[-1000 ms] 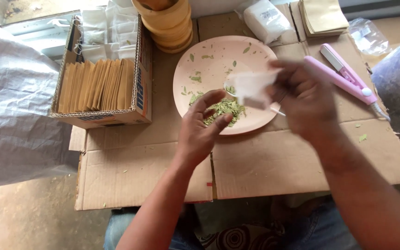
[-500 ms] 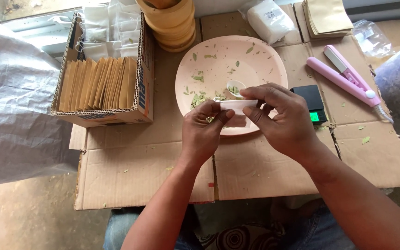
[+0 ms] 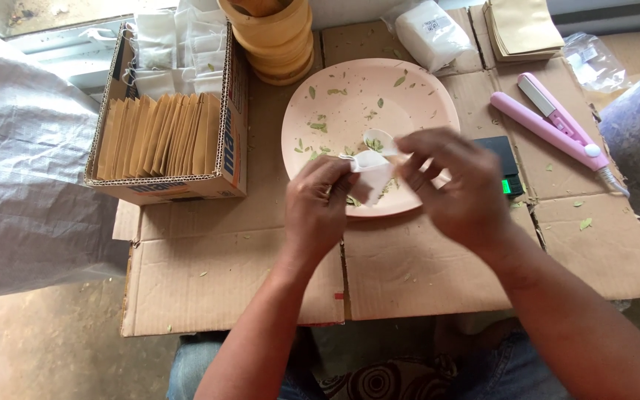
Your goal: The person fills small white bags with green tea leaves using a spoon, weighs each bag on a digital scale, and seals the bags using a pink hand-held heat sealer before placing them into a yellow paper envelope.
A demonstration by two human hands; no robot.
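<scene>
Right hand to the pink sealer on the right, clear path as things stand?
Probably yes, but not freely: the right hand pinches the small white bag along with the left hand. Only bare cardboard lies before the pink sealer.

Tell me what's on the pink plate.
On the plate: scattered green leaf bits and a white spoon. Both hands, left and right, holding a white sachet, cover its near edge.

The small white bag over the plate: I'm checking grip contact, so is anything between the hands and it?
Nothing visible does. The left hand and the right hand both pinch the small white bag directly, above the pink plate.
</scene>
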